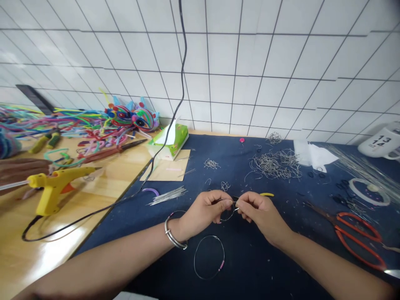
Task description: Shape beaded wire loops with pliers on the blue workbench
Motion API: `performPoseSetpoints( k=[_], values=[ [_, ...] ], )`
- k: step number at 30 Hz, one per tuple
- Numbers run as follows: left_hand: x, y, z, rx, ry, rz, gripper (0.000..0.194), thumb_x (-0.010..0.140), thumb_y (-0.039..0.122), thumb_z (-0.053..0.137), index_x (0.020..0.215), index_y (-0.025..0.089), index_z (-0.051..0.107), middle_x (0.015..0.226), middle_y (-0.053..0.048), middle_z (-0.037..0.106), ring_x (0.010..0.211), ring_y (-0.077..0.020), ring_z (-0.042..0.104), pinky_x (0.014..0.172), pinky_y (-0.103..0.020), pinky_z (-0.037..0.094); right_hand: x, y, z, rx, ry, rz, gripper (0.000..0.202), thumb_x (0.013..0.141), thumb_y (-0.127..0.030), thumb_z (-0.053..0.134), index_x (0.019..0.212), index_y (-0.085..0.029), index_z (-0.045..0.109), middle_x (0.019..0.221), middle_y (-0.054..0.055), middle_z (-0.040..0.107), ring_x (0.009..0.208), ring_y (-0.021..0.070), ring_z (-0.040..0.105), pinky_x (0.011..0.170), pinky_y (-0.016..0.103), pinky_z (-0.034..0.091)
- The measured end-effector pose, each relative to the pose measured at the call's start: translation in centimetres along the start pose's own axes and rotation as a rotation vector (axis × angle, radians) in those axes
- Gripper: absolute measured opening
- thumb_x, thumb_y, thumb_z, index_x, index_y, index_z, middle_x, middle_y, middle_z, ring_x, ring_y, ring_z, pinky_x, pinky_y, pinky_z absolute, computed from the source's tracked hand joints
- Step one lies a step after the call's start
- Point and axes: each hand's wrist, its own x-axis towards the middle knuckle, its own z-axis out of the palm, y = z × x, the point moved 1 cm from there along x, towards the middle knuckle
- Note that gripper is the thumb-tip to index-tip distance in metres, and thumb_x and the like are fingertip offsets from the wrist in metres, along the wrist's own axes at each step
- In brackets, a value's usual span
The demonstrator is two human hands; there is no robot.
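Note:
Above the dark blue cloth (243, 258), my two hands almost meet at the fingertips. My left hand (208, 208) pinches a thin wire loop (230, 216) between thumb and forefinger. At the loop's upper right, my right hand (261, 214) is closed in a pinch on the wire; the exact spot is partly hidden by the fingers. A finished-looking wire ring with pink beads (221, 265) lies flat below my hands. Behind my right hand a yellow handle (267, 194) sticks out, its tool mostly covered. Cut straight wires (168, 196) lie in a bundle left of my left hand.
Orange-handled scissors (359, 233) lie at right, near a white ring (368, 191). A tangled wire pile (275, 163) sits behind. On the left are a yellow glue gun (53, 187), its black cord (103, 212), a tissue box (171, 141) and colourful pipe cleaners (78, 121).

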Motion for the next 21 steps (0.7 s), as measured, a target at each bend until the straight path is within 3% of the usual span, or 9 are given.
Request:
performPoseSetpoints(
  k=[5,11,21],
  values=[
    [-0.03,0.0,0.23,-0.084,0.025,0.005,0.023,0.081,0.035,0.053,0.077,0.012,0.058,0.066,0.002,0.053,0.042,-0.0025,0.04,0.041,-0.016,0.034,-0.13,-0.51,-0.06,-0.282,0.035,-0.196,0.013,0.082,-0.031,0.05,0.077,-0.021,0.058,0.068,-0.001,0.054,0.062,0.0116,0.048,0.059,0.025,0.039],
    [0.0,-0.54,0.42,-0.161,0.037,-0.031,0.025,0.082,0.037,0.052,0.075,0.013,0.056,0.055,0.003,0.051,0.042,-0.0046,0.043,0.044,-0.018,0.036,-0.07,-0.4,0.05,-0.507,0.069,-0.426,0.008,0.082,-0.023,0.05,0.08,-0.022,0.058,0.074,0.001,0.057,0.071,0.0142,0.052,0.067,0.027,0.039],
    [-0.23,-0.65,0.76,-0.258,0.037,-0.055,0.024,0.081,0.036,0.054,0.076,0.013,0.056,0.059,0.0,0.056,0.051,-0.0076,0.053,0.046,-0.017,0.038,-0.18,-0.66,0.31,-0.537,0.081,-0.455,0.009,0.082,-0.015,0.046,0.078,-0.021,0.052,0.072,0.0,0.053,0.067,0.0124,0.049,0.063,0.026,0.038]
  ],
)
